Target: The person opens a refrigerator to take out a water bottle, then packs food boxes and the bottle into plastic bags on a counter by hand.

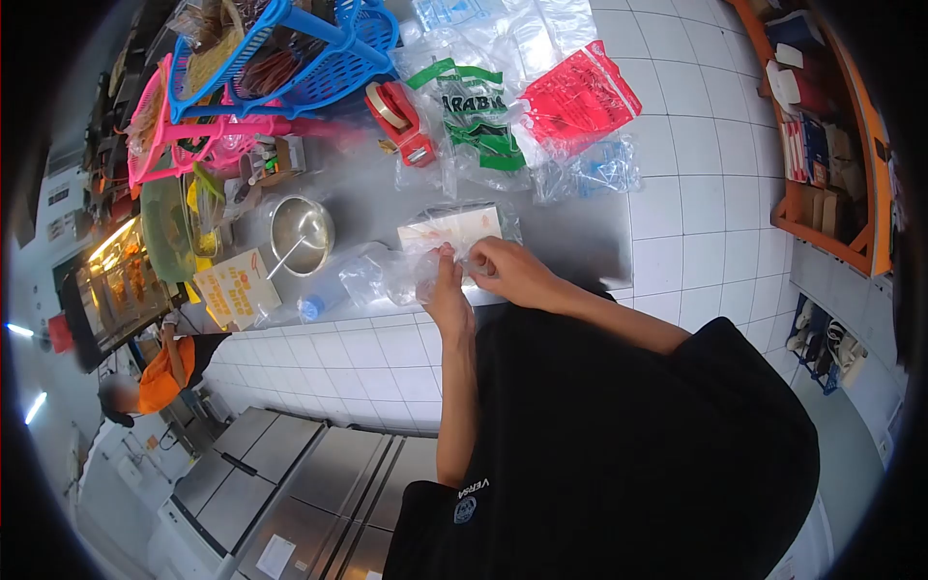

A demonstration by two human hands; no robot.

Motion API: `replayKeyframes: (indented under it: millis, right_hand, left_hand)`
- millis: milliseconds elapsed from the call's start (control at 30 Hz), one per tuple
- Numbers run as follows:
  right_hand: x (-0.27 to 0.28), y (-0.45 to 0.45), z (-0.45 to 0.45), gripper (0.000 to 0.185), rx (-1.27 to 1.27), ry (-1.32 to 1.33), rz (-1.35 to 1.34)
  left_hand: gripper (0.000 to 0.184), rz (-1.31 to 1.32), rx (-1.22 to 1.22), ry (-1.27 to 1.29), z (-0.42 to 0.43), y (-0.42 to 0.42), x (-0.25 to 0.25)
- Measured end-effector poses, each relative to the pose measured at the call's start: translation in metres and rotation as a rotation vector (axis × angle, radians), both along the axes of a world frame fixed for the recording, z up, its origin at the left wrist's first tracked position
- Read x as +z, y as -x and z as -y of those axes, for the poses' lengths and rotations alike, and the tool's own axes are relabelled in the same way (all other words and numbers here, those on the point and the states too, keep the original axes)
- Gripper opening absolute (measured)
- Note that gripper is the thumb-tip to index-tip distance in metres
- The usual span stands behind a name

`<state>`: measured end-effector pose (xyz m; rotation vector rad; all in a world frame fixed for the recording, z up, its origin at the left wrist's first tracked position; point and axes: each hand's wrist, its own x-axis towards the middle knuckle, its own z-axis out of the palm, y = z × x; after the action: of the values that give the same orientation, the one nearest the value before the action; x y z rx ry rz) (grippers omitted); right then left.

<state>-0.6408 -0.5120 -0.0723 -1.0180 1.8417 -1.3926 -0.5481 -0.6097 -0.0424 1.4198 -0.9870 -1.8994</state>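
Note:
My left hand (449, 296) is closed, its thumb and fingers pinching a clear plastic bag (425, 271) at the counter's front edge. Close beside it, my right hand (506, 270) is closed in a pinch on the same thin plastic. Just beyond both hands lies a pale, flat stack or box (452, 228) with faint reddish print, partly under clear plastic. My fingers hide some of its near side. More crumpled clear plastic spreads over the counter to the left of my left hand.
The metal counter (362, 179) holds a steel bowl (302, 235) with a spoon, a printed card (238, 290), a red tape dispenser (402, 124), a green-printed bag (474, 111), a red bag (582, 100) and a blue basket (372, 43). A person in orange (162, 377) stands far left.

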Motion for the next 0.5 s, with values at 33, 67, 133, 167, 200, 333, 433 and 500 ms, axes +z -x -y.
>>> replayKeyframes:
  millis: [33, 67, 133, 167, 200, 333, 433, 500]
  right_hand:
    - [-0.002, -0.002, -0.002, 0.021, 0.025, 0.039, -0.02]
    - [-0.004, -0.005, -0.002, 0.021, 0.023, 0.017, 0.02]
    - [-0.006, -0.008, 0.003, 0.021, 0.022, -0.017, 0.093]
    - [-0.006, -0.007, 0.004, 0.02, 0.016, -0.027, 0.1]
    - [-0.005, -0.009, 0.005, 0.019, 0.01, -0.039, 0.112]
    - [0.004, 0.002, 0.006, 0.014, 0.0, -0.151, 0.257]
    - [0.001, 0.013, 0.016, 0.013, -0.059, 0.041, 0.013]
    - [0.002, 0.011, 0.023, 0.016, -0.111, 0.048, 0.175]
  left_hand:
    - [0.032, -0.003, -0.01, -0.015, 0.001, 0.0, 0.0]
    - [0.032, 0.005, -0.009, -0.019, 0.001, 0.0, 0.0]
    - [0.031, 0.014, -0.006, -0.016, 0.003, 0.002, 0.002]
    - [0.032, 0.035, 0.004, -0.031, 0.004, 0.004, 0.003]
    - [0.032, 0.061, 0.014, -0.048, 0.004, 0.004, 0.007]
    - [0.034, 0.126, -0.005, -0.06, 0.004, 0.007, 0.013]
    - [0.035, 0.083, -0.032, -0.051, 0.003, 0.002, 0.008]
    - [0.034, 0.083, -0.052, -0.053, 0.003, 0.0, 0.007]
